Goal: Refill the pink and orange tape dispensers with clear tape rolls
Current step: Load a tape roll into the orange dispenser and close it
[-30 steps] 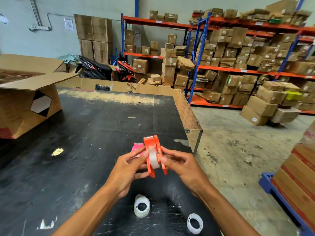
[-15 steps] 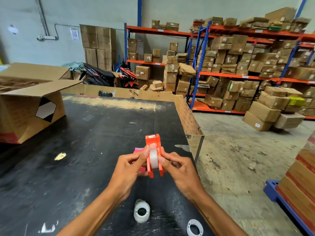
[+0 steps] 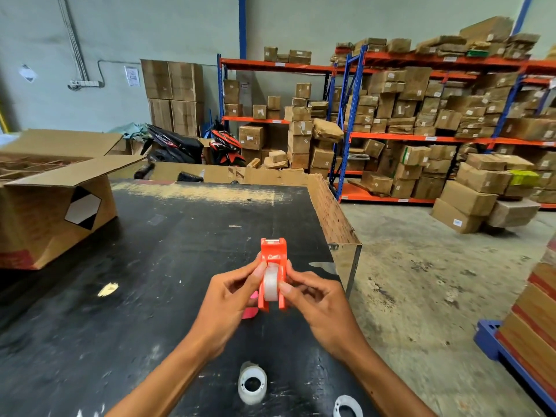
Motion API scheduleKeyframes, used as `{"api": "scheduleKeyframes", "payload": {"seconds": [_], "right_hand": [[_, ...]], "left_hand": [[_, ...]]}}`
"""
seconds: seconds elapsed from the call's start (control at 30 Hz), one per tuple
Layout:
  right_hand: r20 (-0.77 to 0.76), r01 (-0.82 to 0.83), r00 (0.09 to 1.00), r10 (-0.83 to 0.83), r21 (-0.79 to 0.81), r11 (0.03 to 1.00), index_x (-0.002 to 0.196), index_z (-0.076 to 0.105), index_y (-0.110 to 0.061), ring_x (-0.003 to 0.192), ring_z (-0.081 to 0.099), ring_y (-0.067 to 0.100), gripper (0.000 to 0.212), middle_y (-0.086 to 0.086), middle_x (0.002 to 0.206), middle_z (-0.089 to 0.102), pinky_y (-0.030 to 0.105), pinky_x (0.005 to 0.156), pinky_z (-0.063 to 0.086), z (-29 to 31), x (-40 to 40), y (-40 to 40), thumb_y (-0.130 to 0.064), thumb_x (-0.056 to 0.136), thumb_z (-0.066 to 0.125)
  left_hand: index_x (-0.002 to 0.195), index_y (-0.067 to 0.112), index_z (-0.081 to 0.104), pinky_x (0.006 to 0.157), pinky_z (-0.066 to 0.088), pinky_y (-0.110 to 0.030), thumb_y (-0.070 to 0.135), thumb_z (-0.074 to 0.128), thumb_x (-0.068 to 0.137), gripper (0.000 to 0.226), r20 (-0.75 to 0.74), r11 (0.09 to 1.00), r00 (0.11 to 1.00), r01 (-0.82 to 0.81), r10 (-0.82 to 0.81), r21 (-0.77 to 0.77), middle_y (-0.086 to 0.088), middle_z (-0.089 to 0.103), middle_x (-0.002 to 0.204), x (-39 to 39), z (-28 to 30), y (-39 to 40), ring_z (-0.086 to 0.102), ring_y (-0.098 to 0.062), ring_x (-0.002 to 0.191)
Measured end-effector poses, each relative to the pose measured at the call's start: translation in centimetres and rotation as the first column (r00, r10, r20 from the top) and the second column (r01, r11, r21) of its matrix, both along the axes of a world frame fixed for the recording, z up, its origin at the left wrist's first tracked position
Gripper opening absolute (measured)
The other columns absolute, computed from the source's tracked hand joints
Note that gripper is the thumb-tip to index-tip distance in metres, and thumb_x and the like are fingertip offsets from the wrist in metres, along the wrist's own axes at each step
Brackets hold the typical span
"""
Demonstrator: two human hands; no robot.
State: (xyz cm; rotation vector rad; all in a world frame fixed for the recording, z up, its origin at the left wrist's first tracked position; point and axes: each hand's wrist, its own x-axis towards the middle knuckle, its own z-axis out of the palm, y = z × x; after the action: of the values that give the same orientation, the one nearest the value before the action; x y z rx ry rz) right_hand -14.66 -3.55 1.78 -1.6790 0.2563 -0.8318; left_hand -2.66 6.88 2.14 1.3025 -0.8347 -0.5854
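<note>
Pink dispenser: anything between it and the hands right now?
Yes. The orange dispenser with a clear tape roll in it is held in both the left hand and right hand, above the pink dispenser, which shows only as slivers beneath the left hand on the black table.

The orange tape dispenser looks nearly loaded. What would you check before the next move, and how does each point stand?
1. Roll sits between the walls of the orange dispenser: ok.
2. Left hand and right hand both grip it: ok.
3. Tape end threaded up to the cutter: cannot tell.
4. Pink dispenser refilled: cannot tell, mostly hidden behind the left hand.
5. Spare roll on the table: ok.
6. Flat ring near the table's edge, full or used up: cannot tell.
</note>
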Motion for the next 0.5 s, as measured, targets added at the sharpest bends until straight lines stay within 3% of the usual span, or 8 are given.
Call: {"api": "scheduleKeyframes", "payload": {"seconds": [0.1,0.17,0.27,0.37,0.43,0.5], "right_hand": [[0.016,0.010,1.000,-0.010,0.004,1.000,0.108,0.071,-0.018,0.085,0.066,0.013,0.026,0.006,0.094,0.069,0.025,0.078,0.055,-0.3,0.4,0.0,-0.010,0.083,0.067],[0.017,0.005,1.000,-0.005,-0.007,1.000,0.108,0.070,-0.025,0.086,0.066,0.012,0.028,0.009,0.097,0.070,0.023,0.078,0.055,-0.3,0.6,0.2,-0.012,0.084,0.067],[0.000,0.007,1.000,-0.007,-0.016,1.000,0.107,0.064,-0.037,0.086,0.066,0.003,0.033,-0.005,0.096,0.072,0.016,0.075,0.053,0.0,1.1,0.6,-0.012,0.085,0.065],[0.011,0.036,0.999,-0.036,-0.022,0.999,0.113,0.065,-0.028,0.088,0.067,0.005,0.027,0.005,0.098,0.071,0.021,0.078,0.054,0.0,1.7,1.0,-0.016,0.088,0.062],[0.020,0.065,0.998,-0.065,-0.003,0.998,0.112,0.068,-0.022,0.082,0.065,0.005,0.024,0.012,0.095,0.068,0.023,0.076,0.053,-0.3,1.9,1.3,-0.019,0.089,0.061],[-0.004,0.066,0.998,-0.066,0.002,0.998,0.110,0.069,-0.024,0.082,0.066,0.002,0.023,0.003,0.092,0.070,0.019,0.073,0.051,-0.2,1.7,1.2,-0.021,0.088,0.062]], "left_hand": [[0.118,0.016,0.066,0.069,0.057,-0.023,0.025,0.053,0.089,0.033,0.020,1.000,1.000,-0.002,0.002,-0.030,0.011,0.075,0.106,0.1,0.3,0.1,0.070,-0.008,0.092],[0.116,0.017,0.067,0.072,0.059,-0.025,0.024,0.053,0.088,0.031,0.026,0.999,0.999,-0.029,0.030,-0.042,0.019,0.076,0.099,0.1,0.4,0.1,0.070,-0.005,0.093],[0.109,0.024,0.070,0.071,0.059,-0.026,0.025,0.054,0.089,0.025,0.001,0.995,0.996,-0.084,0.084,-0.051,0.010,0.078,0.096,0.2,0.2,0.1,0.071,-0.007,0.086],[0.102,0.027,0.073,0.066,0.058,-0.021,0.025,0.052,0.091,0.023,-0.005,0.992,0.994,-0.107,0.107,-0.070,0.004,0.078,0.097,0.0,0.6,0.1,0.072,-0.008,0.083],[0.095,0.028,0.076,0.066,0.058,-0.023,0.026,0.051,0.092,0.025,-0.010,0.993,0.995,-0.099,0.099,-0.062,0.003,0.079,0.095,-0.1,0.6,0.2,0.071,-0.008,0.080],[0.096,0.029,0.076,0.074,0.057,-0.037,0.030,0.051,0.091,0.025,-0.038,0.993,0.994,-0.106,0.104,-0.042,-0.001,0.079,0.095,-0.4,0.5,0.2,0.069,-0.013,0.082]]}}
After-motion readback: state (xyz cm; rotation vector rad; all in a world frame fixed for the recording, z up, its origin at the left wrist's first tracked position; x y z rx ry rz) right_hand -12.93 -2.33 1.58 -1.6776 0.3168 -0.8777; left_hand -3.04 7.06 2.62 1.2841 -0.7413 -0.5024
